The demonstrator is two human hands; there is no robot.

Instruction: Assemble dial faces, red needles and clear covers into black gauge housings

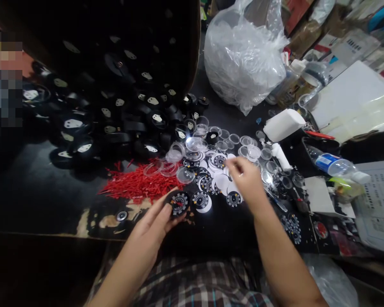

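My left hand is closed around a round black gauge with a printed dial and a red needle, its face turned up. Over the heap of white and black dial discs is my right hand, its fingers curled together and slightly blurred; what they hold, if anything, I cannot make out. Just beyond my left hand lies a pile of thin red needles. Clear round covers are scattered behind the discs. A single dial disc lies below my right hand.
Many black gauge housings spill from a large dark container at the back left. A full clear plastic bag stands behind. On the right are a white roll, a plastic bottle and tweezers.
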